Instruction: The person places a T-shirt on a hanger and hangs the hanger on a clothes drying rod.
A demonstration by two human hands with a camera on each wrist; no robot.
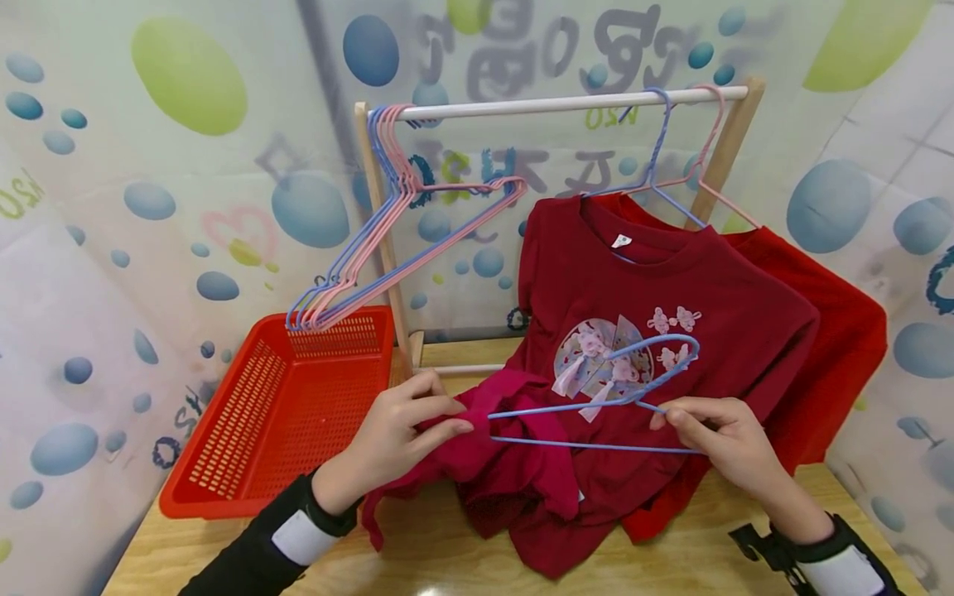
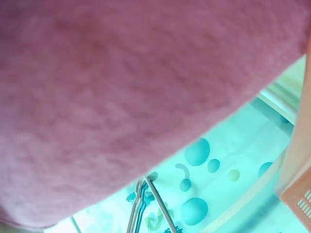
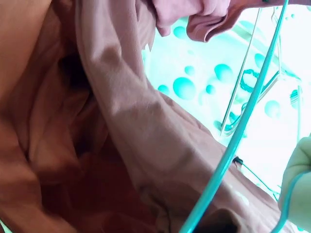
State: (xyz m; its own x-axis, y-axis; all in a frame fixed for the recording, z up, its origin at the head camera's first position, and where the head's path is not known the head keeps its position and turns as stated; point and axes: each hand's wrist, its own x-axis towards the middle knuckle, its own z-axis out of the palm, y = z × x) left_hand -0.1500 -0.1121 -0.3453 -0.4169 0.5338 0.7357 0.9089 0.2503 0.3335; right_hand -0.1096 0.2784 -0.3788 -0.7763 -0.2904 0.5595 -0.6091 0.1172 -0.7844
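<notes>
My left hand [image 1: 406, 430] pinches a magenta garment [image 1: 477, 455] between thumb and fingers. That cloth hangs bunched over the wooden table and fills much of the left wrist view as a blurred pink surface [image 2: 121, 87]. A blue clothes hanger [image 1: 596, 445] is in my right hand [image 1: 726, 439], pinched near one shoulder, its hook pointing up. The hanger's far end overlaps the magenta cloth; whether it is inside the garment I cannot tell. Seen from the right wrist, the hanger's bar [image 3: 243, 126] crosses in front of draped clothes, with part of the hand [image 3: 297, 165] at the edge.
Behind my hands, a dark red T-shirt [image 1: 730, 323] and a red garment [image 1: 842, 331] hang from the rack's white rail [image 1: 522, 106]. Several blue and pink hangers [image 1: 402, 182] hang at the rail's left end. An orange-red plastic basket [image 1: 216, 505] stands left on the wooden table [image 1: 417, 563].
</notes>
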